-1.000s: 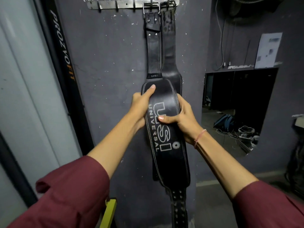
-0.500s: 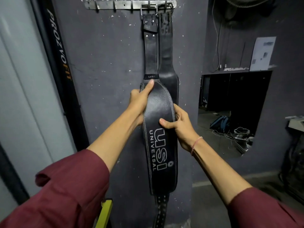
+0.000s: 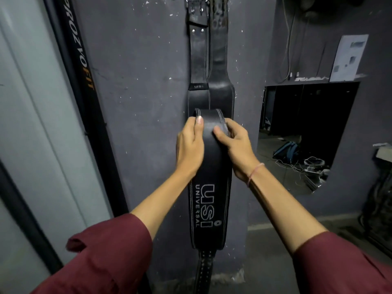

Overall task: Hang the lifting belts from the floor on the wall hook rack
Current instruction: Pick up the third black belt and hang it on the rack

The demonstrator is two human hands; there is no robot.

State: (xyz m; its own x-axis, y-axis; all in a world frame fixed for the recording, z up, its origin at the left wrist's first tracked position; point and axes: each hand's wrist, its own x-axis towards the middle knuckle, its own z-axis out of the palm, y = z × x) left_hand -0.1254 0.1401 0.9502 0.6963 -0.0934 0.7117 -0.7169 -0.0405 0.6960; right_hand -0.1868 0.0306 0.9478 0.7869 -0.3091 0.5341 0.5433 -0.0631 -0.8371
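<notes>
Both hands clasp a black leather lifting belt (image 3: 212,166) with white USI lettering, hanging against the grey wall (image 3: 137,81).
Arms reach forward. The left hand (image 3: 189,145) grips the belt's left edge, thumb on its face; the right hand (image 3: 237,147) curls round the right edge. The belt bows outward at the hands, beside a second black belt (image 3: 220,60).

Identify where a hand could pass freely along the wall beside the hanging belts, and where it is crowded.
Free: the bare wall between the black post and the USI belt; a narrower strip right of the plain belt, up to the wall's corner. Crowded: mid-belt, where the left hand and right hand grip the bulging USI belt.
</notes>
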